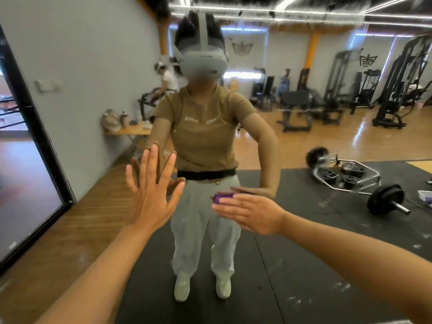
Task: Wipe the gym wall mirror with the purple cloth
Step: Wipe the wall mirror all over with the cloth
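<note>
The wall mirror (304,148) fills almost the whole view and reflects me and the gym behind. My left hand (152,192) lies flat against the glass with its fingers straight and spread, pointing up. My right hand (250,211) presses the purple cloth (223,198) against the mirror at waist height, fingers straight and pointing left. Only a small bunched edge of the cloth shows past the fingertips; the rest is hidden under the palm. White smears and specks dot the lower glass.
The mirror's black frame edge (35,127) runs down the left side, with a grey wall beside it. Reflected in the glass are a black floor mat, a loaded barbell (383,199), weight machines, a small table with bags, and people at the back.
</note>
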The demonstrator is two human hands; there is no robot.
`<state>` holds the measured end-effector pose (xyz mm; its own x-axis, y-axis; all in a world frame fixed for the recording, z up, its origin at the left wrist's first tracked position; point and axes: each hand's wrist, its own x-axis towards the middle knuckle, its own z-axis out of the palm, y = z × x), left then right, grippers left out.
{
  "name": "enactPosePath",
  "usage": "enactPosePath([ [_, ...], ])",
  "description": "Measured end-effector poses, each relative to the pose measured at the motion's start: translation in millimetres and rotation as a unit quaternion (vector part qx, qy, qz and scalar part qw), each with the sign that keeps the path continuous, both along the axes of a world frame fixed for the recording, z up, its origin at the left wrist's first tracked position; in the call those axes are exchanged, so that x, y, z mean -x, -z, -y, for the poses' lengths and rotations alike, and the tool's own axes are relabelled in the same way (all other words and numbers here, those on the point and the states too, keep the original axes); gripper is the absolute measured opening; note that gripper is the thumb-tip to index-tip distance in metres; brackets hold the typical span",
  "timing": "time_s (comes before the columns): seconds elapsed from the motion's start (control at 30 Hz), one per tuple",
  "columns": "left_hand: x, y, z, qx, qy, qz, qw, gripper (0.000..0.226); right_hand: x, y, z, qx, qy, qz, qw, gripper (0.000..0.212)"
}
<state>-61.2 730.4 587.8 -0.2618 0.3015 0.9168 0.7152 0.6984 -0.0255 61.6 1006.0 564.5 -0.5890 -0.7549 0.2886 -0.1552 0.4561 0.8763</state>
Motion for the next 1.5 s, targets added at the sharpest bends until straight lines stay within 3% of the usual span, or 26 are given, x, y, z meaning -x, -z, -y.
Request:
enactPosePath([
  [0.1,1,4,4,-0.007,-0.008,0.004,1.0,0.067,9,-70,19,0.151,-0.034,-0.069,0.986,0.061],
  [0.2,1,9,12,-0.031,-0.015,0.035,0.999,0.066,18,-127,41,0.286,-0.042,-0.156,0.945,0.057],
  [0.33,2,13,28,-0.054,-0.038,0.065,0.996,0.065,27,-104,62,0.388,-0.048,-0.205,0.897,0.057],
  [0.4,5,15,36,-0.038,-0.043,0.061,0.996,0.065,30,-55,69,0.338,-0.037,-0.143,0.93,0.061],
  [0.5,8,15,47,-0.007,-0.043,0.057,0.997,0.065,25,24,67,0.123,0.011,-0.022,0.992,0.074],
  [0.57,9,15,52,0.013,-0.048,0.056,0.997,0.066,21,53,62,0.037,0.046,0.025,0.998,0.081],
  [0.7,14,12,63,0.042,-0.047,0.034,0.997,0.065,24,48,53,-0.026,0.049,0.026,0.998,0.09],
  [0.8,15,15,67,0.042,-0.044,0.028,0.998,0.064,31,16,55,0.006,0.022,-0.023,0.999,0.082],
  [1.0,20,21,72,0.041,-0.037,0.027,0.998,0.066,41,-110,87,0.27,-0.062,-0.148,0.95,0.058],
  [1.07,19,22,72,0.035,-0.032,0.032,0.998,0.067,44,-124,94,0.314,-0.048,-0.179,0.931,0.057],
  [1.17,20,25,73,0.017,-0.036,0.039,0.998,0.068,48,-100,102,0.351,-0.04,-0.179,0.918,0.059],
  [1.23,22,27,77,0.021,-0.034,0.041,0.998,0.068,48,-57,102,0.305,-0.036,-0.123,0.944,0.062],
  [1.33,24,26,82,0.052,-0.032,0.029,0.998,0.068,39,24,93,0.106,0.015,-0.019,0.994,0.081],
  [1.43,26,27,92,0.095,-0.048,0.008,0.994,0.069,30,70,85,0.023,0.085,0.018,0.996,0.099],
  [1.5,28,26,99,0.114,-0.059,0.0,0.992,0.07,32,67,83,-0.005,0.072,0.009,0.997,0.086],
])
